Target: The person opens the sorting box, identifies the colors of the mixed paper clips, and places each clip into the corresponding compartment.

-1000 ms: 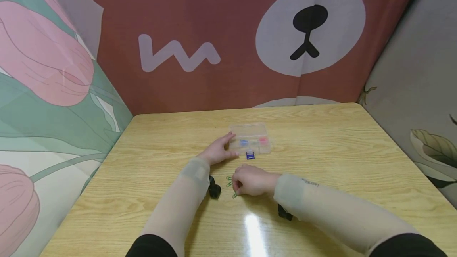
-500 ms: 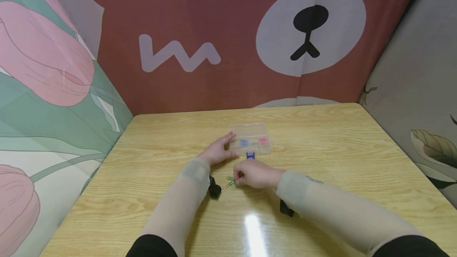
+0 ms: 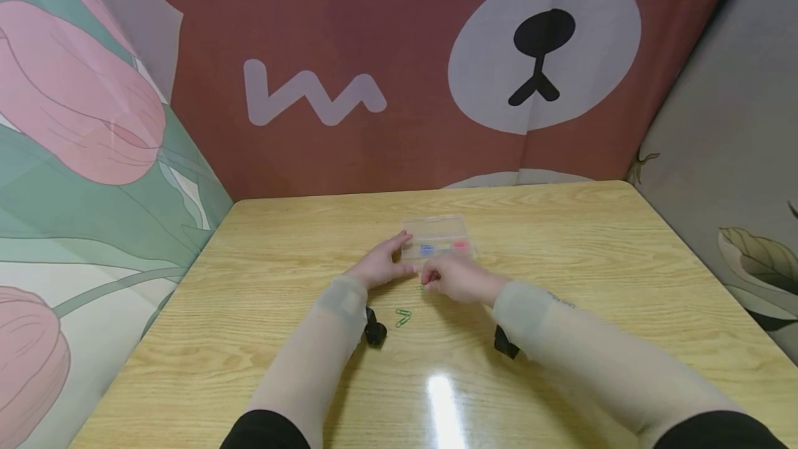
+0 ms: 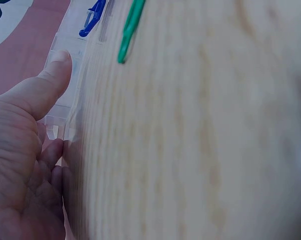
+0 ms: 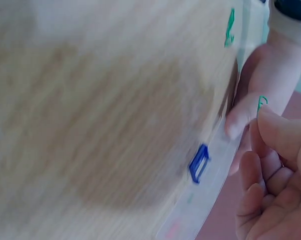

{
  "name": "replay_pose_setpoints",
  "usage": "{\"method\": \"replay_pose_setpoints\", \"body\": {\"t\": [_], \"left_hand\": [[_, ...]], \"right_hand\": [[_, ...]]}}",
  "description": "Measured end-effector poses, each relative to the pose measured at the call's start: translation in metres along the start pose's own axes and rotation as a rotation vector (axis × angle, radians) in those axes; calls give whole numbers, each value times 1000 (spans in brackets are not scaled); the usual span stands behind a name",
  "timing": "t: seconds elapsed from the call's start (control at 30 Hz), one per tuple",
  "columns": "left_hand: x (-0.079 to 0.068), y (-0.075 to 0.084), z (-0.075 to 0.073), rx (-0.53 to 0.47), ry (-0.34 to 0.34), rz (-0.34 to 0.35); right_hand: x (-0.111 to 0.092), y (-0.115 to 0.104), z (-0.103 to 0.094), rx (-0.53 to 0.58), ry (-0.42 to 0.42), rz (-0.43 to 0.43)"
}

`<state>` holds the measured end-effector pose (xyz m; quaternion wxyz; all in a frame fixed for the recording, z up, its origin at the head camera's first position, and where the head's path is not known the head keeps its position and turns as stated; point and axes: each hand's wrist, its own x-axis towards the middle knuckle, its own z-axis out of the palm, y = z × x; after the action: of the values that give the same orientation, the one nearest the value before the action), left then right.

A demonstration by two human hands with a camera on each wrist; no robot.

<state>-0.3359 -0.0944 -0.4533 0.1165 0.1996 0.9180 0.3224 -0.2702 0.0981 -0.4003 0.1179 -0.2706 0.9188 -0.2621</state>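
Observation:
My right hand [image 3: 458,278] pinches a green paper clip [image 5: 261,102] between thumb and index finger, close to the front of the clear plastic box [image 3: 434,227]. The other fingers of that hand are curled in. My left hand [image 3: 380,264] holds the box's left end, thumb along the front edge and index finger toward the back. The box's lid is laid back, and a blue piece [image 3: 427,250] and a pink piece [image 3: 460,246] show inside. A blue clasp [image 5: 199,164] at the box's front is hidden behind my right hand in the head view.
Two green paper clips [image 3: 403,317] lie on the wooden table [image 3: 299,241], between my forearms. Black wrist cameras hang under the left wrist [image 3: 375,330] and the right wrist [image 3: 506,343]. A printed cloth [image 3: 349,151] stands behind the table.
My right hand has lifted a paper clip away from the other two and carried it forward to the box's front. The left hand has stayed at the box.

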Motion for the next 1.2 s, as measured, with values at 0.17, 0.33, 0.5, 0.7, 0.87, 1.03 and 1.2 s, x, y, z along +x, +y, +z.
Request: {"method": "replay_pose_setpoints", "body": {"t": [0.17, 0.33, 0.5, 0.7, 0.87, 1.03, 1.2], "left_hand": [[1, 0, 0, -9, -1, 9], [1, 0, 0, -4, 0, 6], [2, 0, 0, -19, -2, -2], [2, 0, 1, -25, 1, -1], [2, 0, 1, -17, 5, -14], [3, -1, 2, -19, 6, -15], [2, 0, 2, -14, 6, -15]], "right_hand": [[6, 9, -10, -33, 72, 36], [10, 19, -18, -33, 124, 71], [14, 31, -23, 22, 179, 112], [16, 40, -28, 79, 222, 156], [19, 45, -32, 89, 250, 174], [22, 48, -34, 121, 264, 217], [23, 48, -36, 165, 261, 271]]}}
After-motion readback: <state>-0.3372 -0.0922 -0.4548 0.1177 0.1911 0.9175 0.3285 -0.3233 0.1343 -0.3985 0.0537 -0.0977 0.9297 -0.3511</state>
